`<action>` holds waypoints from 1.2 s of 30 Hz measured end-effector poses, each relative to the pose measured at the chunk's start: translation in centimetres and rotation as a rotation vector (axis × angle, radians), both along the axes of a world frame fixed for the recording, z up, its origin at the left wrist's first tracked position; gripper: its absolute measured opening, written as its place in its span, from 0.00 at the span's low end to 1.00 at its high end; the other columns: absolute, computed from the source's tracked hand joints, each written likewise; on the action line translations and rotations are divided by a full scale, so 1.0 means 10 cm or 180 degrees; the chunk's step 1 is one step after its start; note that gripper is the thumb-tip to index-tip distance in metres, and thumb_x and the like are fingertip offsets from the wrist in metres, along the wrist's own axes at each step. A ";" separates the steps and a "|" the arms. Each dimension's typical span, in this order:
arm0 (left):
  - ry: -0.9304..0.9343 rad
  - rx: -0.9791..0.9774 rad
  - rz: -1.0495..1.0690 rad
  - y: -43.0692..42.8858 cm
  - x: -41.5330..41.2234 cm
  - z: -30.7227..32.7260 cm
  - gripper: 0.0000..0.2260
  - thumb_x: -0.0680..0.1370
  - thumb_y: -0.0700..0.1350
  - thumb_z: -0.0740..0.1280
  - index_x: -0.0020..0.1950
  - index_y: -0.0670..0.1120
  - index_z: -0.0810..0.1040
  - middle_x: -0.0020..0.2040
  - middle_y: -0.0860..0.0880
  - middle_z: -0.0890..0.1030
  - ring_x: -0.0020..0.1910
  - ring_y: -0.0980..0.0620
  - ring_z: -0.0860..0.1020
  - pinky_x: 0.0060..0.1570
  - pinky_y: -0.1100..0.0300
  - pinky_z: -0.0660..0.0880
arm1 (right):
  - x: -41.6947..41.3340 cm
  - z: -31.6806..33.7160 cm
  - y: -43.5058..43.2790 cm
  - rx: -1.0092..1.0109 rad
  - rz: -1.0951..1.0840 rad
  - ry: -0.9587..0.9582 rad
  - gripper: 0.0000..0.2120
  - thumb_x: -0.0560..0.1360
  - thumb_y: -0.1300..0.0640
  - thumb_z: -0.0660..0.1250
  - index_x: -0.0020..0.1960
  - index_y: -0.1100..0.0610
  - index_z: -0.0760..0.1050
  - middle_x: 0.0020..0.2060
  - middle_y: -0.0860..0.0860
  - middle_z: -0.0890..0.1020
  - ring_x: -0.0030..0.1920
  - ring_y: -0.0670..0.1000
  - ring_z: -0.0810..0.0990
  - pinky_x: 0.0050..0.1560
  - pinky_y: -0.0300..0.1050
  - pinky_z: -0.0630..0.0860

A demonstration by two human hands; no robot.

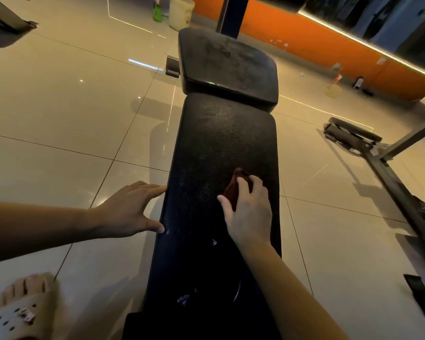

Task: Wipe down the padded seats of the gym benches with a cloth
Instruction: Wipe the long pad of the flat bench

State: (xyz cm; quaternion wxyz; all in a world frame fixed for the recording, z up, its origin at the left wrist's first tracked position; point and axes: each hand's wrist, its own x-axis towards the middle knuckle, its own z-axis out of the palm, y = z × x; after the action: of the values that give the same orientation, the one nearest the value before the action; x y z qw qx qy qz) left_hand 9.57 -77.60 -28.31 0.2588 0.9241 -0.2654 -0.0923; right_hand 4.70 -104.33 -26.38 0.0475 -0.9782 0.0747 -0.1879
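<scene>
Glossy beige floor tiles spread under everything, catching streaks of light. Nearest, at the lower left, a foot in a pale perforated sandal stands on the tiles beside the bench. The long black pad of the bench runs away from the camera up the middle of the view.

The left hand is open, fingers straight and spread, with its fingertips and thumb touching the pad's left edge. The right hand rests on top of the pad toward its right side, fingers curled over a dark red cloth and pressing it against the padding. The bunched cloth shows beyond the knuckles and lies flat on the pad.

Farther along, a smaller black pad sits at the end of the long one, tilted slightly up. Its surface looks dull and blotchy, perhaps dust or damp; the dim light leaves that unclear.

To the right, a grey metal frame crosses the floor, with a black roller pad near it. Farthest off, a green spray bottle and a white bucket stand side by side on the tiles, and an orange wall runs along the back right.
</scene>
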 end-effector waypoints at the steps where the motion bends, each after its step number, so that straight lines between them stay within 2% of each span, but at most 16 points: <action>1: -0.0002 -0.0001 -0.0009 0.00 0.00 0.00 0.46 0.70 0.62 0.77 0.81 0.55 0.59 0.77 0.55 0.70 0.73 0.53 0.66 0.69 0.57 0.64 | 0.00 -0.04 0.03 0.0038 -0.0057 0.0006 0.26 0.79 0.44 0.68 0.72 0.55 0.72 0.68 0.57 0.73 0.67 0.58 0.73 0.64 0.54 0.78; 4: 0.0047 0.0012 -0.0024 0.00 0.00 -0.01 0.45 0.70 0.63 0.77 0.82 0.56 0.59 0.77 0.55 0.69 0.74 0.53 0.65 0.69 0.55 0.64 | 0.08 -0.07 0.16 0.0258 -0.0250 -0.0280 0.19 0.80 0.54 0.69 0.70 0.54 0.76 0.65 0.56 0.78 0.64 0.56 0.75 0.63 0.52 0.79; 6: 0.0081 0.0011 -0.0021 0.00 0.00 -0.01 0.45 0.70 0.62 0.76 0.82 0.56 0.58 0.77 0.55 0.69 0.74 0.53 0.65 0.70 0.54 0.65 | 0.07 -0.08 0.40 0.0288 -0.0130 -0.0379 0.16 0.79 0.57 0.69 0.67 0.54 0.79 0.63 0.55 0.79 0.63 0.55 0.76 0.62 0.51 0.79; 9: 0.0101 -0.0016 0.0031 -0.01 -0.01 0.00 0.44 0.71 0.60 0.77 0.81 0.55 0.59 0.77 0.54 0.69 0.74 0.53 0.65 0.71 0.54 0.65 | -0.11 -0.23 0.77 0.0004 0.0898 -0.0236 0.16 0.78 0.58 0.69 0.66 0.53 0.79 0.63 0.56 0.79 0.62 0.56 0.76 0.64 0.53 0.77; 12: 0.0059 0.0000 0.0056 -0.01 -0.04 0.01 0.44 0.71 0.60 0.77 0.82 0.54 0.59 0.77 0.53 0.69 0.75 0.52 0.65 0.72 0.54 0.64 | -0.02 -0.22 0.53 -0.0380 0.1668 -0.0164 0.17 0.77 0.60 0.69 0.66 0.53 0.79 0.63 0.57 0.79 0.62 0.57 0.76 0.64 0.53 0.75; 14: -0.0033 0.0005 0.0055 -0.01 -0.07 0.02 0.45 0.71 0.61 0.76 0.82 0.55 0.57 0.78 0.54 0.67 0.76 0.52 0.64 0.72 0.53 0.63 | 0.27 -0.13 0.22 -0.0308 0.1318 -0.0310 0.17 0.77 0.61 0.69 0.65 0.55 0.79 0.62 0.57 0.80 0.60 0.58 0.77 0.62 0.54 0.76; 17: -0.0117 0.0081 0.0078 -0.02 -0.09 0.01 0.45 0.71 0.61 0.76 0.82 0.55 0.56 0.79 0.54 0.67 0.76 0.52 0.63 0.73 0.53 0.62 | 0.68 0.07 0.07 0.0239 0.0159 -0.0463 0.16 0.80 0.57 0.67 0.68 0.55 0.78 0.64 0.55 0.78 0.63 0.55 0.75 0.65 0.52 0.75; 19: -0.0143 0.0125 0.0079 -0.02 -0.10 0.03 0.45 0.72 0.61 0.76 0.82 0.55 0.56 0.79 0.54 0.66 0.76 0.52 0.63 0.73 0.53 0.62 | 0.70 0.05 0.32 0.0355 0.0025 -0.0474 0.16 0.80 0.53 0.67 0.67 0.53 0.77 0.63 0.53 0.78 0.62 0.54 0.74 0.63 0.51 0.75; 21: -0.0139 0.0199 0.0071 -0.03 -0.09 0.04 0.46 0.72 0.61 0.76 0.83 0.54 0.55 0.79 0.53 0.66 0.76 0.51 0.63 0.73 0.54 0.62 | 0.54 -0.02 0.65 0.0298 0.0313 -0.0396 0.14 0.79 0.51 0.68 0.64 0.52 0.78 0.61 0.53 0.78 0.59 0.54 0.75 0.60 0.50 0.76; 24: -0.0077 0.0235 0.0114 -0.05 -0.11 0.06 0.44 0.73 0.60 0.76 0.82 0.54 0.56 0.79 0.53 0.67 0.76 0.51 0.63 0.72 0.54 0.62 | 0.06 -0.15 0.91 0.0212 0.1047 -0.0262 0.12 0.77 0.57 0.69 0.60 0.53 0.79 0.58 0.53 0.79 0.57 0.54 0.75 0.58 0.50 0.75; 28: -0.0084 0.0264 0.0163 -0.07 -0.20 0.10 0.42 0.74 0.59 0.75 0.82 0.54 0.57 0.79 0.53 0.67 0.76 0.51 0.63 0.73 0.52 0.63 | -0.65 -0.20 0.44 -0.0200 0.2000 0.0313 0.14 0.78 0.58 0.68 0.63 0.51 0.76 0.60 0.51 0.78 0.59 0.53 0.74 0.60 0.49 0.75; 30: -0.0175 0.0377 0.0167 -0.09 -0.24 0.14 0.42 0.74 0.58 0.75 0.82 0.52 0.58 0.80 0.52 0.65 0.77 0.50 0.63 0.74 0.51 0.62 | -0.62 -0.17 0.01 -0.0162 0.1643 0.0182 0.17 0.78 0.58 0.68 0.66 0.54 0.76 0.59 0.52 0.80 0.58 0.53 0.76 0.58 0.51 0.77; 33: -0.0268 0.0603 0.0155 -0.14 -0.29 0.19 0.41 0.76 0.56 0.74 0.83 0.50 0.57 0.81 0.52 0.62 0.78 0.50 0.61 0.74 0.53 0.61 | -0.23 -0.05 -0.52 0.0274 0.0530 -0.0031 0.18 0.79 0.58 0.68 0.68 0.56 0.75 0.58 0.51 0.79 0.58 0.53 0.76 0.60 0.51 0.76; 36: -0.0267 0.0716 0.0173 -0.19 -0.35 0.25 0.38 0.77 0.53 0.73 0.82 0.49 0.59 0.81 0.50 0.61 0.78 0.48 0.61 0.73 0.52 0.62 | -0.15 -0.07 -0.51 0.0382 0.0223 -0.0028 0.17 0.80 0.54 0.66 0.68 0.55 0.77 0.60 0.53 0.78 0.60 0.54 0.73 0.62 0.53 0.76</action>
State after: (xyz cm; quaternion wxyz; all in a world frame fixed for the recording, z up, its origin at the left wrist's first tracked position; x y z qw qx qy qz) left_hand 6.10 -79.51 -25.81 0.1445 0.9572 -0.2389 -0.0756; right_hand 3.19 -109.41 -27.06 0.1130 -0.9748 0.0513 -0.1857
